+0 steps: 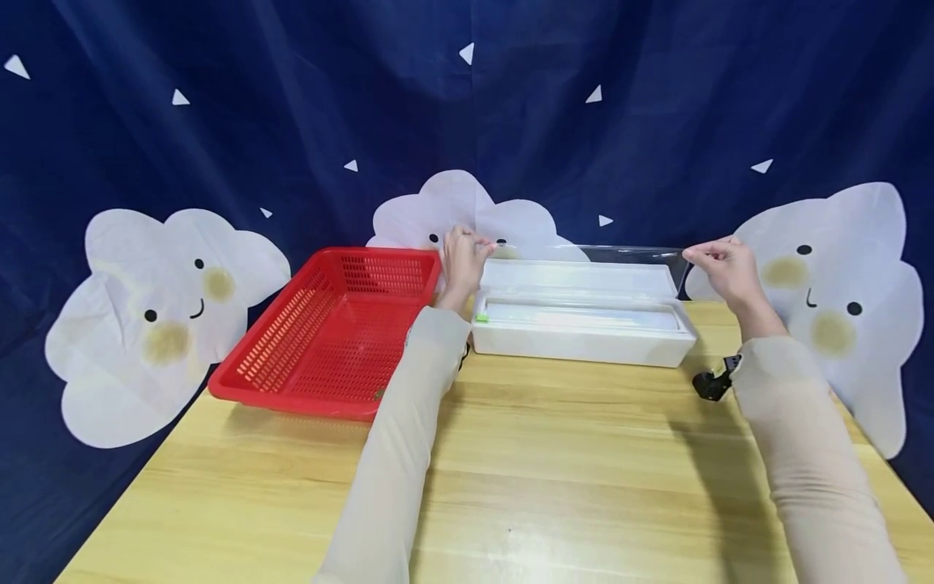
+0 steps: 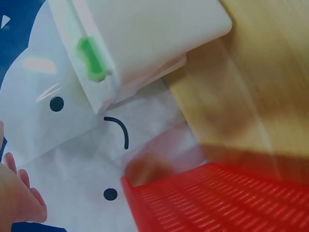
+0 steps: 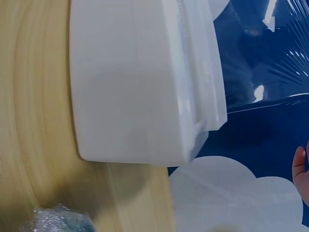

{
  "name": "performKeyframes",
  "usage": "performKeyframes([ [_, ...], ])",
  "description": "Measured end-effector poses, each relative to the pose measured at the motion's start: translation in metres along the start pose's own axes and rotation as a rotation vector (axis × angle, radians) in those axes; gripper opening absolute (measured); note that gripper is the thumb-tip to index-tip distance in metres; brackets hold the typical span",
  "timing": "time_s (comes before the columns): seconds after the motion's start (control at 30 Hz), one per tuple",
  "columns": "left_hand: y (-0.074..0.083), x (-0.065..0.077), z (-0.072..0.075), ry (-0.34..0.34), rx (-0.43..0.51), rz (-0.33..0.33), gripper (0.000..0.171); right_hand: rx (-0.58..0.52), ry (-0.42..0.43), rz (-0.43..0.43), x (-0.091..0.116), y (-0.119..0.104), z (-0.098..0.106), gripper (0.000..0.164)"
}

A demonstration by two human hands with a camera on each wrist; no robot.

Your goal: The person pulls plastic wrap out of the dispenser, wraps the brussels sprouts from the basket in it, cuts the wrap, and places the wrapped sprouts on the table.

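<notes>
Above the open white dispenser box (image 1: 580, 320), the left hand (image 1: 461, 258) and right hand (image 1: 722, 264) each pinch a corner of the clear film (image 1: 627, 254), stretched taut between them. It probably still feeds from the roll inside. Keeping both corners level should stop wrinkles; the red basket (image 1: 328, 332) sits just left.

Two hands are raised: the left hand (image 1: 461, 258) and the right hand (image 1: 721, 266). Between them stretches one clear film sheet (image 1: 627, 255). Below them sits one white dispenser box (image 1: 580, 320) bearing one green slider (image 1: 481, 318). One red basket (image 1: 328, 332) lies beside the left hand, on one tabletop (image 1: 554, 470).
</notes>
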State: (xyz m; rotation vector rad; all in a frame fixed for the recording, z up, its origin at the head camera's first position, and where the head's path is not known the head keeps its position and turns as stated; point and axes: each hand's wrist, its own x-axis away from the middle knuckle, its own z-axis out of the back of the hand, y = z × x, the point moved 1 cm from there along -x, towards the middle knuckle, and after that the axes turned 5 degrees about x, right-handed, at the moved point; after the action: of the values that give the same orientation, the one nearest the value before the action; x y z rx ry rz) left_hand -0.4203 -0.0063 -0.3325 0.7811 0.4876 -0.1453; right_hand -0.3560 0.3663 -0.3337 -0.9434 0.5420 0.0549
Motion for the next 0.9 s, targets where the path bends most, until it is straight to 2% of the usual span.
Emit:
performKeyframes([
  [0.27, 0.012, -0.005, 0.011, 0.013, -0.015, -0.012, 0.022, -0.008, 0.027, 0.000, -0.005, -0.012, 0.007, 0.034],
  [0.47, 0.017, -0.009, 0.018, 0.032, -0.011, -0.036, 0.021, -0.019, 0.053, 0.023, -0.008, -0.020, 0.011, 0.038],
  [0.67, 0.022, -0.015, 0.025, 0.035, -0.016, -0.051, 0.023, -0.002, 0.086, 0.054, -0.011, -0.028, 0.016, 0.034],
  [0.8, 0.027, -0.018, 0.031, 0.039, -0.016, -0.073, 0.023, 0.004, 0.110, 0.055, -0.013, -0.035, 0.019, 0.044],
  [0.9, 0.030, -0.020, 0.035, 0.045, -0.021, -0.090, 0.024, -0.007, 0.129, 0.064, -0.015, -0.040, 0.022, 0.038],
])
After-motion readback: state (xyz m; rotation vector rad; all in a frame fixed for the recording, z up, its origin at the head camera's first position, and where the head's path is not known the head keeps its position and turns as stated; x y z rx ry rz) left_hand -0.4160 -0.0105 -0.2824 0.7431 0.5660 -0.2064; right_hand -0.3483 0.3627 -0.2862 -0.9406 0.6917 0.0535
